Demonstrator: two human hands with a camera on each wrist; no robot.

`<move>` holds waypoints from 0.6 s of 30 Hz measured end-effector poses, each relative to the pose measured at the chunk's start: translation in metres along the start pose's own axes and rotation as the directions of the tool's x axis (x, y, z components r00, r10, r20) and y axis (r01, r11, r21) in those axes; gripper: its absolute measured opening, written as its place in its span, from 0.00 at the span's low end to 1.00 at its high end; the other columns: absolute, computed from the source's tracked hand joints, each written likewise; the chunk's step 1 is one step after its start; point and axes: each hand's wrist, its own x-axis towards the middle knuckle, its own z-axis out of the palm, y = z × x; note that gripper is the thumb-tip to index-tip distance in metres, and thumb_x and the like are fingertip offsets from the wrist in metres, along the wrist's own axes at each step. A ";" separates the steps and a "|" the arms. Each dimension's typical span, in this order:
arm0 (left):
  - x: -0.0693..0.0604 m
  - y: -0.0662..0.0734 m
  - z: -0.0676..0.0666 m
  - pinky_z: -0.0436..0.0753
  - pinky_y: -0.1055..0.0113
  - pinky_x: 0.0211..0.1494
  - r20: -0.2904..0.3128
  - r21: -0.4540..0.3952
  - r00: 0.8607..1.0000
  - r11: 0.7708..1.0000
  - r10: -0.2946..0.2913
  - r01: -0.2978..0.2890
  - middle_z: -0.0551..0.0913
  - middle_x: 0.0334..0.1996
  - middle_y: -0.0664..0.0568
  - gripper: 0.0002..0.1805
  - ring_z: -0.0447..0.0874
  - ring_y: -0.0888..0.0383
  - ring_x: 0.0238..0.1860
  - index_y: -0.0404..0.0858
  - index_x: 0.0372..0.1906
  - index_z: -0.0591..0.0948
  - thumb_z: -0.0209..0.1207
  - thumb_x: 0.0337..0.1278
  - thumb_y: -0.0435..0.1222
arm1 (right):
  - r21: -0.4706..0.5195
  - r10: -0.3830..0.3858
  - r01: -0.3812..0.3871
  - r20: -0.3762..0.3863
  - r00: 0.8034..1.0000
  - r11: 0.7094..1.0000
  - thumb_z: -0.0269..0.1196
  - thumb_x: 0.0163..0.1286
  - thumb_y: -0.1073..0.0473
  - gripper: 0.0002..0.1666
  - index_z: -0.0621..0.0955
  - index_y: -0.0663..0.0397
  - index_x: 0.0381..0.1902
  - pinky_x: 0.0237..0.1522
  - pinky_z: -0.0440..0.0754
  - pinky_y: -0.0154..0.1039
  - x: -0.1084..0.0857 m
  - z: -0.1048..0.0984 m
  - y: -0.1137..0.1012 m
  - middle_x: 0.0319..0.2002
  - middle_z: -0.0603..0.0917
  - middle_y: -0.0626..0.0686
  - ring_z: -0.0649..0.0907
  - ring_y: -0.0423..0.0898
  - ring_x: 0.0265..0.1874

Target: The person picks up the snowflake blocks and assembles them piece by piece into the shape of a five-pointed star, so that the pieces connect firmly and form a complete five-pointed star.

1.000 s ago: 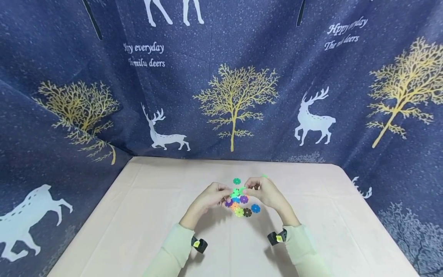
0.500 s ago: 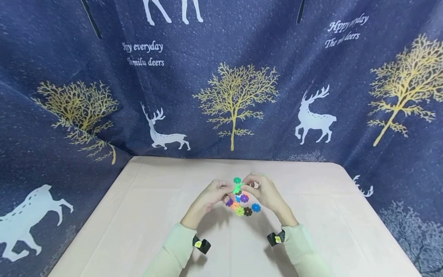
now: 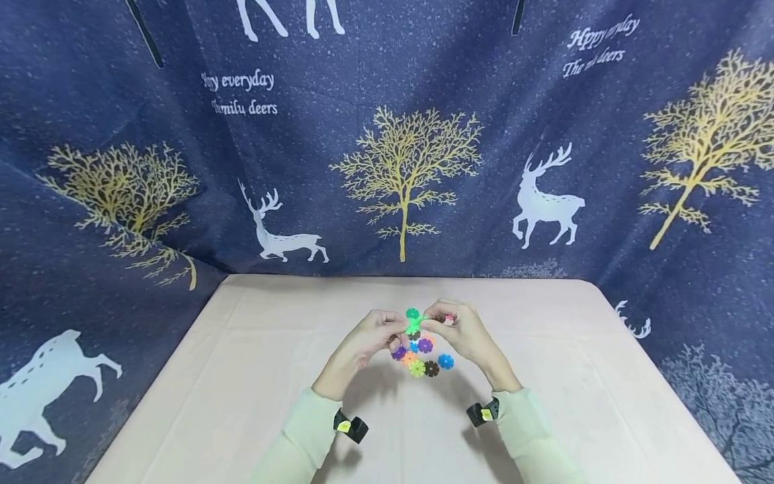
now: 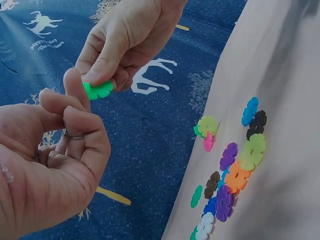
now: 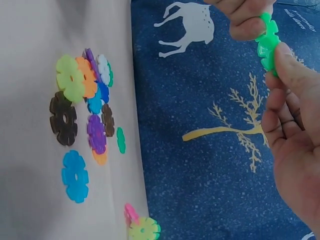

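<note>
In the head view, my left hand (image 3: 370, 341) and right hand (image 3: 464, 331) meet above the table, both pinching bright green notched plastic discs (image 3: 414, 325). The right wrist view shows two of these green discs (image 5: 268, 44) overlapping or joined edge to edge. My left fingers grip the upper part there, and my right thumb and fingers grip the lower. Whether the slots are fully pushed together I cannot tell. Below the hands lie loose flower-shaped discs, among them a lime disc (image 3: 417, 368), a dark brown disc (image 3: 431, 368), a blue disc (image 3: 446, 361) and a purple disc (image 3: 425, 345).
An orange disc (image 5: 86, 77), a white disc (image 5: 104, 69) and several others lie close together on the pale tablecloth (image 3: 242, 403). Set apart from them are a pink disc (image 5: 131, 213) and a lime disc (image 5: 143, 229). A dark blue deer-print cloth (image 3: 363, 202) hangs behind the table.
The two green discs, side by side between the hands a second ago, have come together. Both hands have risen slightly and moved away from me. The discs on the table stay put.
</note>
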 end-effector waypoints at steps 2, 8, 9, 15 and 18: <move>0.000 0.001 0.000 0.75 0.76 0.26 0.003 -0.009 1.000 1.000 0.003 -0.003 0.82 0.19 0.54 0.09 0.71 0.67 0.17 0.36 0.34 0.80 0.53 0.73 0.32 | 0.001 0.009 -0.009 -0.005 1.000 1.000 0.72 0.63 0.60 0.02 0.88 0.51 0.33 0.32 0.81 0.36 0.001 0.000 0.000 0.33 0.87 0.44 0.81 0.39 0.29; 0.000 0.001 -0.001 0.76 0.75 0.26 0.014 -0.017 1.000 1.000 0.015 -0.015 0.81 0.21 0.52 0.10 0.72 0.66 0.18 0.36 0.33 0.80 0.53 0.73 0.31 | -0.012 0.031 -0.031 -0.009 0.999 0.999 0.71 0.63 0.63 0.03 0.87 0.51 0.35 0.31 0.78 0.34 0.001 -0.001 -0.002 0.33 0.87 0.46 0.80 0.40 0.28; 0.000 0.001 -0.002 0.76 0.75 0.26 0.017 -0.017 1.000 1.000 0.014 -0.014 0.81 0.21 0.52 0.09 0.73 0.66 0.18 0.35 0.34 0.80 0.53 0.73 0.31 | -0.018 0.030 -0.030 -0.005 1.000 0.999 0.71 0.63 0.63 0.03 0.87 0.52 0.35 0.31 0.78 0.34 0.001 -0.001 -0.002 0.34 0.87 0.47 0.80 0.41 0.28; -0.001 -0.001 -0.007 0.77 0.75 0.27 -0.005 -0.010 1.000 1.000 0.008 -0.008 0.81 0.19 0.54 0.09 0.73 0.67 0.17 0.27 0.44 0.78 0.51 0.73 0.30 | -0.035 0.047 -0.047 -0.017 0.999 0.998 0.67 0.65 0.70 0.02 0.85 0.62 0.36 0.32 0.79 0.35 -0.001 -0.012 -0.015 0.33 0.86 0.54 0.81 0.44 0.29; -0.003 -0.002 -0.009 0.77 0.76 0.27 -0.015 -0.014 1.000 1.000 0.009 -0.009 0.81 0.18 0.54 0.08 0.73 0.67 0.17 0.26 0.44 0.77 0.50 0.73 0.29 | -0.018 0.042 -0.043 -0.028 0.999 0.999 0.66 0.65 0.72 0.03 0.85 0.63 0.36 0.31 0.78 0.34 -0.001 -0.018 -0.030 0.32 0.86 0.55 0.80 0.42 0.28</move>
